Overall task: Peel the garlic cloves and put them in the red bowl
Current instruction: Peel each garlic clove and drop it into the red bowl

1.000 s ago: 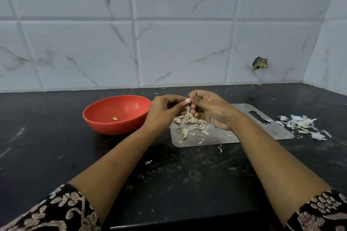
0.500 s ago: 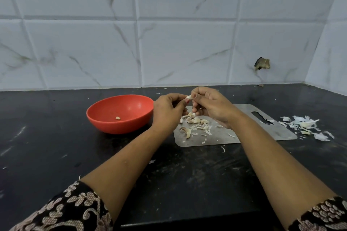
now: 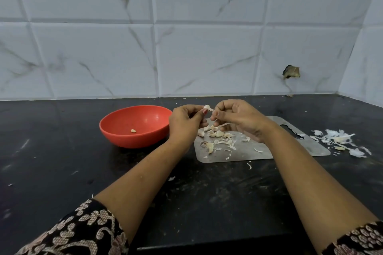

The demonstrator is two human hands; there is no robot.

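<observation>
Two bare hands meet in mid-air above the far left part of a steel board. The left hand [image 3: 186,122] has its fingers curled, with thumb and forefinger pinching a small pale garlic clove [image 3: 207,107] at its fingertips. The right hand [image 3: 238,118], fingers also curled, nips the clove's right end. A thin strip of skin [image 3: 222,124] trails down from those fingers. The clove bridges the two sets of fingertips and seems to lie left to right, though it is too small to be sure.

The red bowl [image 3: 132,141] sits on the dark surface [image 3: 62,161] to the left of the hands, just beside the left wrist. The left hand is therefore the nearer one for dropping the clove in, a short move leftward and down. One peeled clove [image 3: 133,130] already lies in the bowl.

Directly below the hands, a cluster of unpeeled cloves [image 3: 219,134] and scraps of skin lies on the steel board [image 3: 248,155]. Further right, off the board's edge, a heap of white peelings [image 3: 339,141] rests on the surface. Most of the peeling looks yet to be done.
</observation>
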